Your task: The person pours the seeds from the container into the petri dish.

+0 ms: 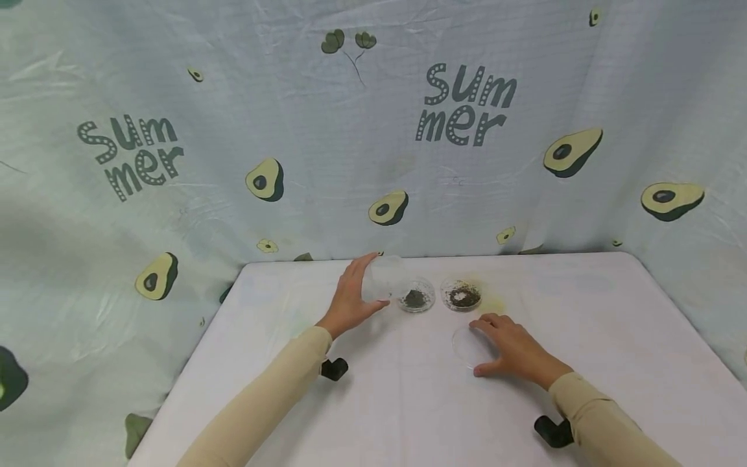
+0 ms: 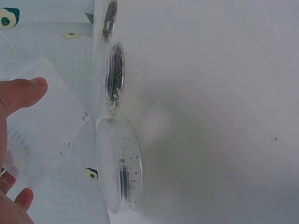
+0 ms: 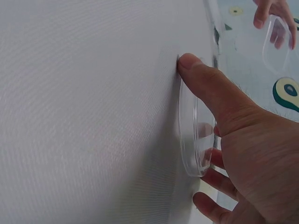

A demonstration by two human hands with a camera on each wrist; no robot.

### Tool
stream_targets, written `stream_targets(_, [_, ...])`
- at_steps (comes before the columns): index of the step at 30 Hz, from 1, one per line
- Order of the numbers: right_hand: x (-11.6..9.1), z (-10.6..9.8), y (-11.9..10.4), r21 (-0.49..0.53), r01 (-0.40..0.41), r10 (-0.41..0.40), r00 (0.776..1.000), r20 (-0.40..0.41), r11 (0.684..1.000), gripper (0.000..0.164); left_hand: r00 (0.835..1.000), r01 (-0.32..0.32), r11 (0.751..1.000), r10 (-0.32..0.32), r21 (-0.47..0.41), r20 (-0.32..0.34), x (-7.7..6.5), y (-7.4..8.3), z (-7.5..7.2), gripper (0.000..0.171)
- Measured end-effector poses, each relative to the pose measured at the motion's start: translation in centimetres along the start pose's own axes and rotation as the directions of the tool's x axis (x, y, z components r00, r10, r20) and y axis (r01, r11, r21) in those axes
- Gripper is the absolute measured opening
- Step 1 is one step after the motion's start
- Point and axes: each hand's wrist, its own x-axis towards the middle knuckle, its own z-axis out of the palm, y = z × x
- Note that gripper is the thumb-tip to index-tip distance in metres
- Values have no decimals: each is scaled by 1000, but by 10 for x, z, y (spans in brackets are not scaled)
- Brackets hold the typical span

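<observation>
My left hand (image 1: 353, 292) is raised at the back of the table, thumb and fingers spread around a clear plastic piece (image 2: 51, 112) and gripping its edges. This piece looks rounded-square and carries a few dark specks. Right beside it sits a clear round dish (image 1: 415, 299) with dark grains. My right hand (image 1: 513, 347), closer to the front, holds a clear round dish (image 3: 189, 126) by its rim, thumb on one side and fingers on the other. That dish stays low, right over the white tabletop, and shows nothing inside.
Another clear dish (image 1: 461, 297) with dark brown grains stands to the right, near a yellowish stain (image 1: 493, 305) on the cloth. Stray specks dot the white table (image 1: 613, 337). Behind it hangs a curtain (image 1: 327, 130) printed with avocados.
</observation>
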Motion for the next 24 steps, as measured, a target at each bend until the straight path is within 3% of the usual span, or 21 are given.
stream_targets(9, [2,-1,-2,-6,-7,7,1000,-10,1000,79,998,58,998,-58,-3,-15,-5,-8,-5,95])
stream_targets(24, [9,-12,1,32,-19,23,992,-124,999,74,993,117,993,-117,-9,-28,-11,-14,-16,96])
